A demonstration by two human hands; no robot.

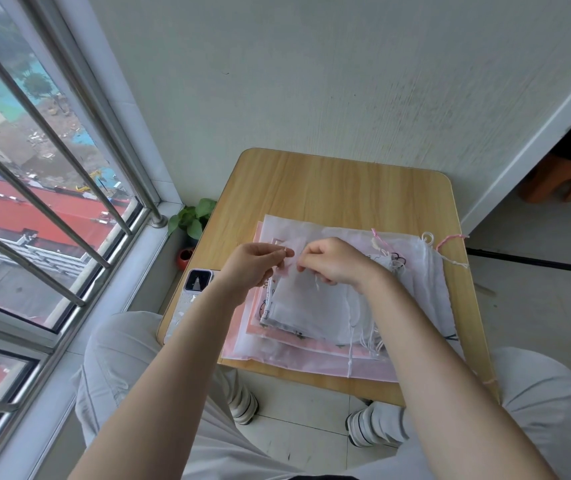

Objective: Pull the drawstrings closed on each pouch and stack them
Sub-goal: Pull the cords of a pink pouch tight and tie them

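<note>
A small sheer white pouch lies on top of a pile of flat pouches, pink and white, spread over the small wooden table. My left hand pinches the pouch's top edge between thumb and fingertips. My right hand, fingers curled, pinches the same edge just to the right. A thin white drawstring hangs down over the pile toward me. Closed pouches with pink and white cords lie at the pile's far right.
A phone lies at the table's left edge beside my left wrist. A small potted plant stands on the floor by the window. The wall is right behind the table. A wooden stool shows at far right.
</note>
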